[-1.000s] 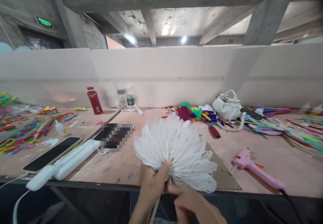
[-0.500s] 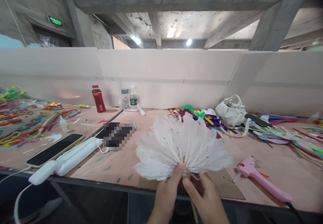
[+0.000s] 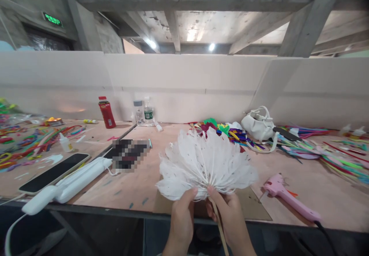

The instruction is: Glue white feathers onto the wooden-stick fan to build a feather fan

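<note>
A white feather fan (image 3: 201,160) spreads out in front of me, its quills gathered at the base. From that base a thin wooden stick (image 3: 218,225) runs down toward me. My left hand (image 3: 183,213) grips the lower left feathers, thumb on top and fingers hidden underneath. With the thumb pressed at the base where stick and quills meet, my right hand (image 3: 227,213) is closed on the fan and its stick. Below the fan, a piece of brown cardboard (image 3: 256,206) lies at the table's front edge.
A pink glue gun (image 3: 291,198) lies to the right. On the left are a phone (image 3: 54,172), a white power strip (image 3: 83,179) and a red bottle (image 3: 107,113). Farther back are water bottles (image 3: 148,112), colourful craft pieces (image 3: 233,135) and a white bag (image 3: 258,124).
My right thumb has moved up to the fan's base, and my left thumb has shifted left off the centre. More of the stick shows. The view has turned slightly right.
</note>
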Available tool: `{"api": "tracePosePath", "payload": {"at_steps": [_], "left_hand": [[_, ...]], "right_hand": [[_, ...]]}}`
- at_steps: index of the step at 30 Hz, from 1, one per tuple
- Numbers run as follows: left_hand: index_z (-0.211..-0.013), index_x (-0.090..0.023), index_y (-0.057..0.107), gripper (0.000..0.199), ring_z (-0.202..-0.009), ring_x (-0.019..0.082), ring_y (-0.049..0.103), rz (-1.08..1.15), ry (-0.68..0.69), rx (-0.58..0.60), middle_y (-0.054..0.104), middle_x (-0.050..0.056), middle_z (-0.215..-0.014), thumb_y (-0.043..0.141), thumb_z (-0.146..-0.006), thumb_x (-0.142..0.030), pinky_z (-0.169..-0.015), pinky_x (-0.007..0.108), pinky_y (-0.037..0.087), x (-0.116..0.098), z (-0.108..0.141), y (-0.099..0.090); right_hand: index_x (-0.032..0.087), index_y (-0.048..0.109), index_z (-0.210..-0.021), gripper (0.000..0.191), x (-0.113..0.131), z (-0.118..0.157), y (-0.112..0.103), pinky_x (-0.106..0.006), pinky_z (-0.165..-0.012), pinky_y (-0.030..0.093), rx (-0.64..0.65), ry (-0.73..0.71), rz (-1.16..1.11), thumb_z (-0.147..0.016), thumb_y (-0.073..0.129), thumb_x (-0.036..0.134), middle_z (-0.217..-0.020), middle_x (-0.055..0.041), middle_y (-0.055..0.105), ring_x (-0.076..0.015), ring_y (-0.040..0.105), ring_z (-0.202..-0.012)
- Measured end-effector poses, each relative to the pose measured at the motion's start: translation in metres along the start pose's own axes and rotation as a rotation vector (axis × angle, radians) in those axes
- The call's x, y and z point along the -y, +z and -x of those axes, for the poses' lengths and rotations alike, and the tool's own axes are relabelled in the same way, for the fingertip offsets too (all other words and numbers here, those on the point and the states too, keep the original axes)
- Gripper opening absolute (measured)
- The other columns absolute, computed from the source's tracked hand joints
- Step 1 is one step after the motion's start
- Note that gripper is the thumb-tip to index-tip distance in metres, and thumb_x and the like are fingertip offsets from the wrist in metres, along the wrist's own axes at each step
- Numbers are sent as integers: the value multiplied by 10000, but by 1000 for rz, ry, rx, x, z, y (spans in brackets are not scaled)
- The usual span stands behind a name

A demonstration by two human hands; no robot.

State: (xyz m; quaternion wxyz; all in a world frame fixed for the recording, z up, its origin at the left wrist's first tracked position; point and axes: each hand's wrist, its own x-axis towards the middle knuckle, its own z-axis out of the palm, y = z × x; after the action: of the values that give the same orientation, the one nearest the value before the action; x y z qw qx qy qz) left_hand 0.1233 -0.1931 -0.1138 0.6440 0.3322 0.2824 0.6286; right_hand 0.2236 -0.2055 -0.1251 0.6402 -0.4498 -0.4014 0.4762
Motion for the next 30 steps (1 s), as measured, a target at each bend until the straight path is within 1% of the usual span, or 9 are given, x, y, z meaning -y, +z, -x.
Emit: {"api": "tracePosePath", "payload": {"at_steps": [3,7,11,14,16,19,22,26,30], "left_hand": [[-1025,-148,795,444,-1072,322,736,-10,105,-190,809,88,-975,893,-664,-386,-1019,441,563,-1,-2,4],[-1216,-163,733,661,-1175,317,701,-32,147,-291,784,109,-1159,955,-625,-358,-1112,451,497,4,-5,5],[-1294,-156,683,759,-1227,328,674,-84,140,-304,751,123,-1251,965,-616,-350,-1130,463,479,9,-6,1],[-1291,-151,682,725,-1188,336,694,-96,104,-316,750,128,-1253,948,-638,-322,-1101,481,503,12,-6,-1],[-1289,-165,683,692,-1190,328,694,-103,93,-335,748,115,-1264,931,-658,-305,-1108,485,499,14,-6,-1],[-1306,-183,672,688,-1221,311,679,-102,113,-322,725,98,-1317,920,-671,-286,-1146,478,470,16,-4,0],[-1314,-180,673,690,-1224,313,680,-103,122,-302,728,103,-1313,920,-679,-289,-1138,473,484,17,-4,0],[-1329,-205,677,694,-1302,283,632,-154,166,-297,719,75,-1337,924,-684,-270,-1200,425,420,19,-6,-2],[-1374,-232,648,748,-1300,282,629,-194,191,-281,671,58,-1411,928,-680,-259,-1205,439,413,20,-6,-3]], "right_hand": [[179,547,-594,569,1,3,3,-194,-408,249,-18,-28,-33,-753,753,686,-421,36,469,-72,386,-382],[201,497,-482,631,2,5,5,-225,-406,290,-101,37,49,-738,710,737,-389,25,441,-97,417,-367],[219,510,-458,558,6,8,7,-251,-399,334,-178,61,165,-714,743,657,-354,24,442,-125,432,-348],[238,486,-414,517,9,10,10,-263,-425,380,-229,30,224,-710,742,576,-345,25,440,-134,448,-359],[248,458,-382,525,8,10,11,-264,-425,378,-241,29,265,-728,710,553,-341,22,434,-135,450,-354],[255,462,-375,530,5,10,10,-269,-406,352,-234,35,293,-762,664,556,-333,21,429,-139,443,-335],[261,449,-371,554,3,10,8,-276,-409,353,-233,21,334,-788,636,573,-321,26,414,-146,447,-325],[275,414,-359,587,2,12,5,-292,-461,372,-220,-9,393,-821,604,583,-313,29,403,-150,447,-338],[285,434,-395,546,0,14,4,-296,-492,395,-254,-32,396,-830,623,557,-333,49,390,-154,439,-357]]}}
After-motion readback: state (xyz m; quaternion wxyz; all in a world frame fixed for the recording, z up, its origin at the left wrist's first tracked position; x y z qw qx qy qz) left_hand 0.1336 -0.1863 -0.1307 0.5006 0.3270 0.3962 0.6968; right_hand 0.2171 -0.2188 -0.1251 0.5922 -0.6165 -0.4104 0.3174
